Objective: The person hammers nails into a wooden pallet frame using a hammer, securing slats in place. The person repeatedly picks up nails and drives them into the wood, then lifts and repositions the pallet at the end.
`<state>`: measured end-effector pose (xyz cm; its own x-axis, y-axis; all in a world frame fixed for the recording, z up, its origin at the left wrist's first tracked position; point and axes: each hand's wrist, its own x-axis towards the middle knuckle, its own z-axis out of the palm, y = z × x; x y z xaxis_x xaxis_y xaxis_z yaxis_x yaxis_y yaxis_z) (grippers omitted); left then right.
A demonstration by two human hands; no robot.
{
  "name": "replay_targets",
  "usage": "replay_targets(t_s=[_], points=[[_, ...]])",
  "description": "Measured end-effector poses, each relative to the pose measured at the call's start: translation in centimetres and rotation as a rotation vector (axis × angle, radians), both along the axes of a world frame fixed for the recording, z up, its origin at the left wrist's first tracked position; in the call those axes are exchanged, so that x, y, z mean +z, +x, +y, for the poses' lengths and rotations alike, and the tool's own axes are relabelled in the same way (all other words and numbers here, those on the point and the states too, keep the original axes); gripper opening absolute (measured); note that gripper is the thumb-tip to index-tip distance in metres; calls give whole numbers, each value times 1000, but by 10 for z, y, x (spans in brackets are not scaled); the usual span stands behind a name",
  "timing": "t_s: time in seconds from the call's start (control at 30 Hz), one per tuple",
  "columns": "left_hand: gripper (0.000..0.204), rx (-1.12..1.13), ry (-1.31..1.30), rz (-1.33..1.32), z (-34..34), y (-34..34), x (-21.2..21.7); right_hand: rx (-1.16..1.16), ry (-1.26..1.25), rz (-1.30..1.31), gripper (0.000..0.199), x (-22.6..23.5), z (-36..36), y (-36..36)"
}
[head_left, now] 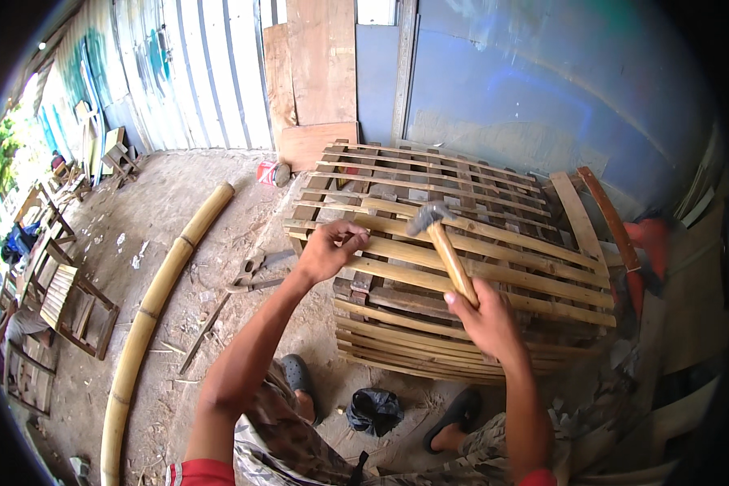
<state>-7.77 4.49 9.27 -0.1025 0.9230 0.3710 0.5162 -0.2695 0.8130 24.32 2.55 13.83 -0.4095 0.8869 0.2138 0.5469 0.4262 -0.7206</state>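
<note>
My right hand (pixel 488 316) grips a claw hammer (pixel 452 261) low on its pale wooden handle. The grey metal head hangs over the middle of a slatted bamboo frame (pixel 478 283). Near the frame's left end, my left hand (pixel 329 249) pinches thumb and forefinger together at a bamboo slat; whatever is between the fingertips is too small to make out. Rows of split bamboo slats run across darker wooden crosspieces. More slats line the frame's near side.
A long bamboo pole (pixel 149 312) lies on the dirt floor to the left, near metal tools (pixel 255 279). Between my feet sits a black plastic bag (pixel 374 411). Behind the frame stands a blue-grey wall (pixel 510 89). A red can (pixel 272 173) and small wooden chairs (pixel 73 304) are further left.
</note>
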Motion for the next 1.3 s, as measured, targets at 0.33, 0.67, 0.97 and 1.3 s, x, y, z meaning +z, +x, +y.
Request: replay_targets(t_s=[0.33, 0.67, 0.97, 1.3], points=[[25, 27, -187, -109, 10, 6, 4, -90, -31, -264, 36, 6, 92, -61], [22, -94, -116, -221, 15, 14, -9, -25, -179, -170, 32, -5, 105, -57], [23, -8, -124, -115, 19, 7, -16, -14, -146, -195, 34, -11, 109, -56], [23, -42, -169, -15, 16, 10, 2, -26, -149, -210, 34, -11, 110, -53]])
